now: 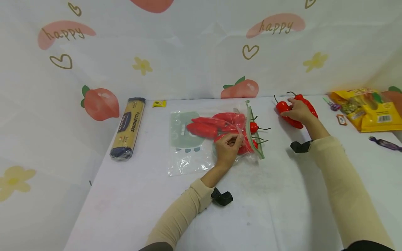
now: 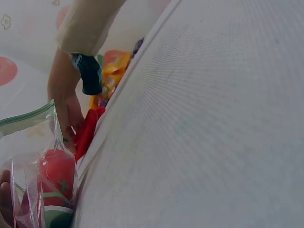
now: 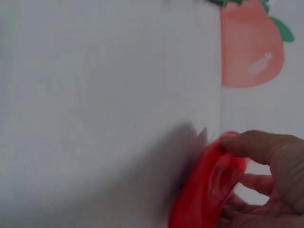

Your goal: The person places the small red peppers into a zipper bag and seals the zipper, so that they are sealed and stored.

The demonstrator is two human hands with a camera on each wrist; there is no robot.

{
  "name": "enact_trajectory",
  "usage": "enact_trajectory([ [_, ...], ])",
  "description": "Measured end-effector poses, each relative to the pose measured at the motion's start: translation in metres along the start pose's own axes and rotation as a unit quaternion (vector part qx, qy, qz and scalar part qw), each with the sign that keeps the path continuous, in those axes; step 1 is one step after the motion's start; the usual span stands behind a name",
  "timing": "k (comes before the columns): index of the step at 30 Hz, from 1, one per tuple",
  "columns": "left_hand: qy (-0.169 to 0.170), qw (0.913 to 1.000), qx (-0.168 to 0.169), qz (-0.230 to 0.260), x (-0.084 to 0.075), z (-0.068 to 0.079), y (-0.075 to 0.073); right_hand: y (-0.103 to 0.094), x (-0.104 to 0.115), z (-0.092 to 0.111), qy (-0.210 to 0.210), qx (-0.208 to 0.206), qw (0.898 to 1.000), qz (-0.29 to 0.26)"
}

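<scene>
A clear zip bag (image 1: 201, 166) with a green-edged mouth lies flat on the table, holding several red peppers (image 1: 202, 129) whose stems poke out at its right end. My left hand (image 1: 228, 149) pinches the bag's plastic near that mouth. To the right, my right hand (image 1: 299, 112) grips a red pepper (image 1: 292, 122) by its upper part, thumb on one side and fingers on the other, as the right wrist view also shows. A second red pepper (image 1: 309, 104) lies right beside it, partly behind the hand. In the left wrist view the bag's mouth (image 2: 28, 116) gapes.
A spaghetti pack (image 1: 128, 129) lies at the left, with a small yellow packet (image 1: 159, 104) near it. On the far right are a yellow snack bag (image 1: 373, 111), a small orange-brown wrapper (image 1: 341, 120) and purple wrapped candies (image 1: 386, 143). A printed cloth hangs behind the table.
</scene>
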State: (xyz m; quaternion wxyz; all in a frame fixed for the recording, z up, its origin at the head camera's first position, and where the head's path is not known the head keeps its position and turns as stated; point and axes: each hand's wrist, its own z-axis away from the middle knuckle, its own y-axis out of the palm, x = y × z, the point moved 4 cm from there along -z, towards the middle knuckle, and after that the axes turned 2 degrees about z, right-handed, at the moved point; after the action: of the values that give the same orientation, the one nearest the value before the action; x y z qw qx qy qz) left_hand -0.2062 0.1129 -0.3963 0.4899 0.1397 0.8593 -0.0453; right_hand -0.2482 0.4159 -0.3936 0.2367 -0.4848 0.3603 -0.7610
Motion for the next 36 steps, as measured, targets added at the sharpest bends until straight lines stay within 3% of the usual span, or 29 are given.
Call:
enact_trajectory([
  [3,0.002,1.0000,-0.001,-0.005,0.000,0.000,-0.001,0.005,0.007,0.007,0.004,-0.018,0.996,-0.084],
  [6,0.003,1.0000,-0.002,-0.008,0.000,0.001,-0.001,0.008,0.015,0.014,0.032,-0.045,0.972,-0.228],
  [8,0.003,0.9999,-0.001,-0.010,0.000,0.001,-0.001,0.011,0.020,0.020,0.058,-0.057,0.943,-0.324],
  [12,0.003,0.9999,-0.003,-0.010,0.001,0.001,-0.002,0.022,0.032,0.028,0.081,-0.076,0.866,-0.487],
  [16,0.000,1.0000,-0.003,-0.006,0.002,0.000,-0.001,0.035,0.042,0.032,0.075,-0.125,0.787,-0.600],
  [18,-0.003,1.0000,-0.001,-0.001,0.003,0.000,-0.001,0.042,0.045,0.033,0.065,-0.158,0.758,-0.630],
  [19,-0.004,1.0000,0.000,0.000,0.003,0.000,0.000,0.045,0.047,0.032,0.058,-0.172,0.751,-0.635],
  [20,-0.004,1.0000,0.000,0.003,0.003,0.001,0.000,0.049,0.049,0.032,0.059,-0.182,0.755,-0.627],
  [22,-0.004,1.0000,-0.001,0.007,0.003,0.001,0.000,0.056,0.052,0.032,0.069,-0.183,0.780,-0.595],
  [24,-0.003,1.0000,-0.001,0.007,0.003,0.001,0.001,0.063,0.053,0.031,0.085,-0.175,0.813,-0.549],
  [26,-0.003,1.0000,0.002,0.007,0.003,0.001,0.002,0.067,0.052,0.032,0.095,-0.156,0.832,-0.523],
  [28,-0.002,0.9999,0.007,0.007,0.002,0.001,0.003,0.068,0.049,0.033,0.089,-0.143,0.824,-0.542],
  [31,0.003,0.9999,0.008,0.007,0.001,0.000,0.003,0.065,0.042,0.036,0.073,-0.148,0.794,-0.585],
  [36,0.006,1.0000,0.002,0.004,0.002,-0.001,0.001,0.059,0.031,0.037,0.050,-0.202,0.758,-0.618],
])
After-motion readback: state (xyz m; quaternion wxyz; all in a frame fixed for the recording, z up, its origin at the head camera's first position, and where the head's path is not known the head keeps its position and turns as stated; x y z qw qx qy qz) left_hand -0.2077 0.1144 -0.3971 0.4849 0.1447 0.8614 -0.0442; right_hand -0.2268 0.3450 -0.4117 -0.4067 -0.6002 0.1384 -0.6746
